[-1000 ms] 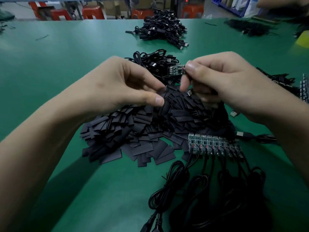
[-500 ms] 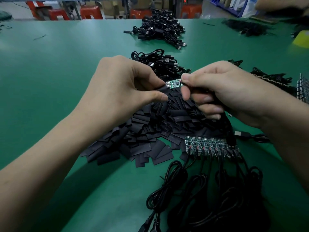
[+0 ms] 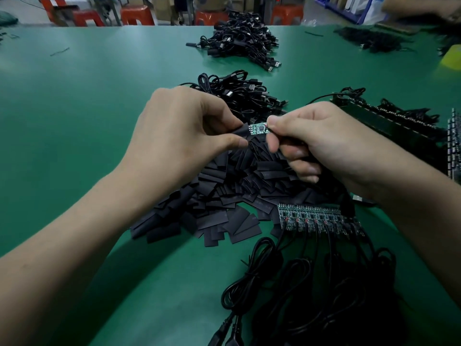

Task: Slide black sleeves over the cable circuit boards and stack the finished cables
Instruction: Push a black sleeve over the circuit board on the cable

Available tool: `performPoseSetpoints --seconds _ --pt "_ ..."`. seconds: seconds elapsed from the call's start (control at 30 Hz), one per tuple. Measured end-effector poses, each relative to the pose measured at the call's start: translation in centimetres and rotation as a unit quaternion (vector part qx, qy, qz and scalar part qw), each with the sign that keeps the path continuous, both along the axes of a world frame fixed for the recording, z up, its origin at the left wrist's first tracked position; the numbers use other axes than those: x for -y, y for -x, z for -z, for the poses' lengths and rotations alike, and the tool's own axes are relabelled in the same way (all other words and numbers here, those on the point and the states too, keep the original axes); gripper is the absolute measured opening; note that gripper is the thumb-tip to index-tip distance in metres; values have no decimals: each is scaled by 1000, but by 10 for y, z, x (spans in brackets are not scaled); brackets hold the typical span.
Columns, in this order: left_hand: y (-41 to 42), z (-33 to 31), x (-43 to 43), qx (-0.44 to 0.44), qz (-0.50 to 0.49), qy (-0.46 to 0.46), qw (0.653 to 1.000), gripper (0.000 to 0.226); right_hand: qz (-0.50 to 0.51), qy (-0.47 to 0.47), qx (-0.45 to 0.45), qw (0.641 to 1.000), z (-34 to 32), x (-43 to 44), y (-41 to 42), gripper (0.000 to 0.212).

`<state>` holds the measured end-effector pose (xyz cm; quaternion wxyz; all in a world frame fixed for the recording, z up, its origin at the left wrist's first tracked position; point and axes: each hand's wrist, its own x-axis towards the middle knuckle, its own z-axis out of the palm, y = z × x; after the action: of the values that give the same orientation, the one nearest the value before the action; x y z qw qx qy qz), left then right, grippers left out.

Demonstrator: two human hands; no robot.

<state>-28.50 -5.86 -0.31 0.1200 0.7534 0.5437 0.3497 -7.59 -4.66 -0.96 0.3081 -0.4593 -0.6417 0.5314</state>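
Observation:
My left hand (image 3: 184, 136) pinches a black sleeve (image 3: 240, 131) between thumb and fingers, its mouth just over the left end of a small green circuit board (image 3: 259, 128). My right hand (image 3: 321, 143) pinches the board's right end, the cable hidden in my palm. Below both hands lies a heap of loose black sleeves (image 3: 224, 196). A row of bare circuit boards (image 3: 316, 218) with black cables (image 3: 311, 283) lies at the front right. A pile of finished cables (image 3: 244, 96) sits just behind my hands.
A second cable pile (image 3: 239, 43) lies farther back on the green table (image 3: 87, 108). More boards and cables (image 3: 399, 121) line the right side. Red stools (image 3: 136, 15) stand beyond the far edge. Another person's arm (image 3: 421, 8) shows at the top right.
My hands came together and lowered slightly. The sleeve in my left hand met the board's left end and began covering it.

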Motion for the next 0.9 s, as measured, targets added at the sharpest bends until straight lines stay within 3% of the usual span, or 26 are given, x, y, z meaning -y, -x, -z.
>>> performPoseSetpoints --seconds 0.2,0.5,0.77,0.9 --pt "3 -1 -3 -92 48 -53 993 23 -5 38 -20 999 -1 -2 -2 39" --pt "5 3 -5 -68 86 -47 993 23 -28 39 -25 999 4 -5 -2 40" --pt "16 1 -14 -149 169 -30 974 29 -66 5 4 998 3 -7 -6 40" --pt "20 3 -18 -73 201 77 974 26 -76 -14 9 997 1 -7 -9 40"
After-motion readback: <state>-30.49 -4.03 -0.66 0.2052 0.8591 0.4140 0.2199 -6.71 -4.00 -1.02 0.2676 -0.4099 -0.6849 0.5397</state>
